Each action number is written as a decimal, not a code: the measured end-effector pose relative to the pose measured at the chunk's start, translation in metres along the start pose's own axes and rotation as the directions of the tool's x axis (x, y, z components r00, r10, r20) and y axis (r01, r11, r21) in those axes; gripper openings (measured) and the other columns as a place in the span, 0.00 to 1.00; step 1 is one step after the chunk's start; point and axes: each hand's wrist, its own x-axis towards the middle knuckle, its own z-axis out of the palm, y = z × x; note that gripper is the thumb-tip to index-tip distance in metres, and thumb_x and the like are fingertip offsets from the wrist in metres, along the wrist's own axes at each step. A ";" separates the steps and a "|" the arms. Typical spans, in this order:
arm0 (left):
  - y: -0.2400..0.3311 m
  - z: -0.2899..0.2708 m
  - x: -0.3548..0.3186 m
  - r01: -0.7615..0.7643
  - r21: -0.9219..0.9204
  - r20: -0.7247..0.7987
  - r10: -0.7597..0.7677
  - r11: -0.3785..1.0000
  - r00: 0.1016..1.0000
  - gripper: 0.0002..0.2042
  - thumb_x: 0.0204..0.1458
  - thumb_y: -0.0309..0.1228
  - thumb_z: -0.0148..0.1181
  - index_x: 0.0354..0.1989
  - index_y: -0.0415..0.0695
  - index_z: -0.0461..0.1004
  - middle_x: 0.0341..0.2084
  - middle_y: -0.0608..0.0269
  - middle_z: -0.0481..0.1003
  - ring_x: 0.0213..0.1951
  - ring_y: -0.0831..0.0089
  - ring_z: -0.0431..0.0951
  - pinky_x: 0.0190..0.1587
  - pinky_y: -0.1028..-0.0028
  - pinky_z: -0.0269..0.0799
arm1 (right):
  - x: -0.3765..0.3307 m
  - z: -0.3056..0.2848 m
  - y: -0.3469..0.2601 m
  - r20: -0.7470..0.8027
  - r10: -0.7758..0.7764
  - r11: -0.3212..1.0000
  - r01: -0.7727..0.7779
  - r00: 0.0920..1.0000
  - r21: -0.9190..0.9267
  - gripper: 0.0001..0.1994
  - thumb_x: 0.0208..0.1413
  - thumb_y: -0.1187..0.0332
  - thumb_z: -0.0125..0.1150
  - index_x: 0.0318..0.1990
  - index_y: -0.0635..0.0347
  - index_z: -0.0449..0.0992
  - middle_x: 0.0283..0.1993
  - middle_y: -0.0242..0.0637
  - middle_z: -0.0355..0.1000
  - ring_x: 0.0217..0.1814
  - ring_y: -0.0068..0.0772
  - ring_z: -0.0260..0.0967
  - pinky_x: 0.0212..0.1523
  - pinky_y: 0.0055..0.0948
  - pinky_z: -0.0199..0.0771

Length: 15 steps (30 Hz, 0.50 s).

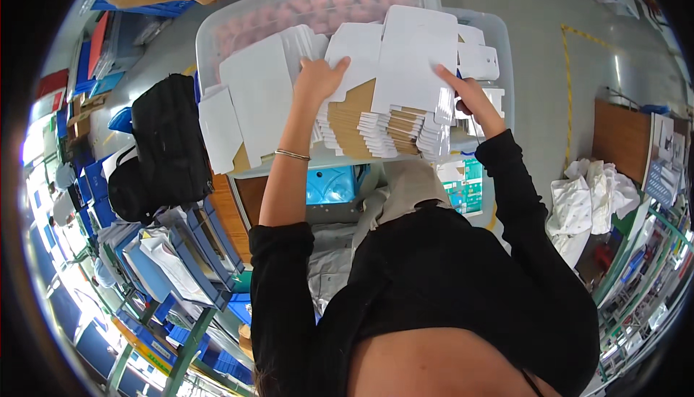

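A yellow tape line [569,100] turns a corner on the smooth grey floor [531,50]. Right of the line, pale light streaks the floor near a brown wooden cabinet [620,137]; far left of it, green-posted metal shelving [189,350] stands against bright white glare.

The wearer's two hands [319,81] [473,99], two bins [207,43] [507,57]

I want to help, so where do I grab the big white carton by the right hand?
Probably its right edge, from the right, thumb on top: the big white carton is flat and straight-sided there, while the near end of the stack fans into steps.
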 end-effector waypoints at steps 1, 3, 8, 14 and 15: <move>0.002 0.005 -0.001 0.016 -0.028 -0.002 -0.016 0.999 1.000 0.32 0.47 0.52 0.51 0.44 0.28 0.66 0.34 0.43 0.72 0.38 0.52 0.73 0.43 0.65 0.68 | -0.001 0.000 0.000 0.020 0.013 1.000 -0.013 1.000 -0.011 0.31 0.41 0.40 0.57 0.29 0.68 0.74 0.21 0.35 0.67 0.15 0.16 0.52 0.15 0.12 0.48; 0.001 0.008 -0.003 0.038 -0.057 -0.003 -0.038 0.998 0.999 0.33 0.46 0.53 0.51 0.43 0.27 0.66 0.33 0.42 0.73 0.38 0.52 0.74 0.42 0.65 0.69 | -0.001 0.001 0.002 0.046 0.030 0.999 -0.029 0.999 -0.026 0.31 0.41 0.40 0.57 0.29 0.68 0.74 0.22 0.35 0.67 0.15 0.16 0.53 0.15 0.11 0.49; -0.008 0.008 -0.014 0.093 -0.271 0.051 -0.083 0.958 0.995 0.33 0.43 0.52 0.55 0.39 0.24 0.67 0.32 0.42 0.73 0.35 0.56 0.75 0.38 0.67 0.71 | -0.004 0.003 0.012 0.058 0.075 0.994 -0.080 0.995 0.078 0.30 0.40 0.44 0.61 0.34 0.69 0.73 0.24 0.36 0.68 0.20 0.19 0.59 0.20 0.11 0.56; -0.004 0.011 -0.053 0.300 -0.506 0.274 -0.178 0.809 0.945 0.29 0.37 0.38 0.67 0.37 0.20 0.67 0.29 0.44 0.74 0.27 0.68 0.76 0.28 0.75 0.73 | -0.012 -0.018 0.026 0.140 0.081 0.990 -0.096 0.987 0.104 0.31 0.38 0.49 0.65 0.40 0.73 0.69 0.28 0.39 0.69 0.23 0.25 0.64 0.20 0.14 0.58; -0.005 0.015 -0.065 0.310 -0.522 0.265 -0.194 0.794 0.944 0.29 0.37 0.38 0.67 0.37 0.20 0.67 0.29 0.44 0.74 0.27 0.68 0.76 0.28 0.75 0.73 | -0.014 -0.023 0.031 0.166 0.087 0.989 -0.105 0.982 0.105 0.31 0.38 0.51 0.65 0.42 0.72 0.68 0.30 0.40 0.69 0.25 0.26 0.65 0.23 0.15 0.60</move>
